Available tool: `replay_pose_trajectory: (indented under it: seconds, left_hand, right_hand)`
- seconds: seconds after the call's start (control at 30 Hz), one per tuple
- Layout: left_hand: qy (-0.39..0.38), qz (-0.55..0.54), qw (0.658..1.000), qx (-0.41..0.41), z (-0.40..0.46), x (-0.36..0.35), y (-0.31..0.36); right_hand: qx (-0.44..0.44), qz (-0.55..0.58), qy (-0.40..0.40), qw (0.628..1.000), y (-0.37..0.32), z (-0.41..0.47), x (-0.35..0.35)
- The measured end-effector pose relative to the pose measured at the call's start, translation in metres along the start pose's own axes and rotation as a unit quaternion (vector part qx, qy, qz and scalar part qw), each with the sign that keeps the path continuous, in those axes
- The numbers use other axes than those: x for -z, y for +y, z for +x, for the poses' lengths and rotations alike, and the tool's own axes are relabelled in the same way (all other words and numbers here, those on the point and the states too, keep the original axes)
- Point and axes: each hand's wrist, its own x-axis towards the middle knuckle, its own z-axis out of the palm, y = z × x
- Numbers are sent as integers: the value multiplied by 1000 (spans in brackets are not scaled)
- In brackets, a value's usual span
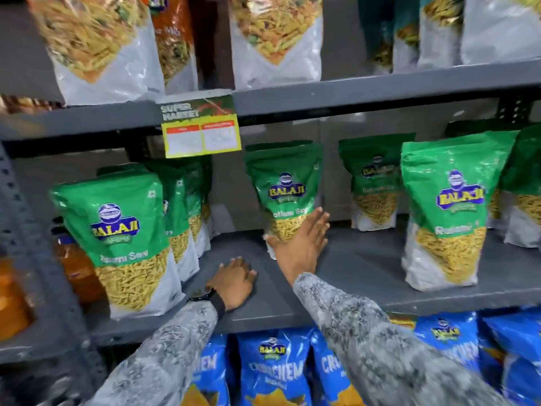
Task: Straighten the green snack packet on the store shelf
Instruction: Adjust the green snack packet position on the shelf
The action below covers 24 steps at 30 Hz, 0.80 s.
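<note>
A green snack packet (285,183) stands alone, set back in the middle of the grey shelf (351,276), leaning slightly left. My right hand (301,241) reaches in with fingers spread and lies flat against the packet's lower front, its thumb at the packet's bottom left corner. It covers that lower part. My left hand (235,284), with a dark watch at the wrist, rests palm down on the bare shelf board in front and to the left of the packet, holding nothing.
More green packets stand in a row at the left (123,238) and at the right (448,212). Blue packets (275,367) fill the shelf below, large white packets (275,39) the shelf above. A yellow price tag (202,127) hangs from the upper shelf edge.
</note>
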Motion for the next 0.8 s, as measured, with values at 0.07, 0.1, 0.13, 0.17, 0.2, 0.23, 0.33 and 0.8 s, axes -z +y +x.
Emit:
replay_pose_trajectory:
  seconds: [0.07, 0.1, 0.13, 0.17, 0.2, 0.23, 0.33, 0.8]
  left_hand:
    - [-1, 7, 1000, -14, 1, -2, -8]
    - [3, 9, 1000, -15, 1, -3, -11]
    - [8, 14, 1000, -18, 1, -4, -12]
    - [13, 20, 999, -21, 1, -5, -12]
    - [18, 28, 999, -26, 0, -5, -11]
    - [22, 33, 999, -30, -1, -4, -11]
    - [17, 39, 998, -35, -3, -3, -12]
    - [0, 62, 998, -16, -3, -2, -8]
  right_hand:
    - [-25, 8, 19, 999, -7, 1, -15]
    - [-34, 11, 29, 999, -10, 1, -20]
    - [-40, 12, 42, 998, -12, 1, -25]
    - [-40, 9, 54, 998, -13, 1, -28]
    - [-39, 2, 63, 997, -14, 2, -30]
    - [-36, -5, 71, 997, -14, 2, -31]
    - [-29, -14, 96, 995, -15, 0, -32]
    - [-2, -1, 111, 994, -15, -66, 17]
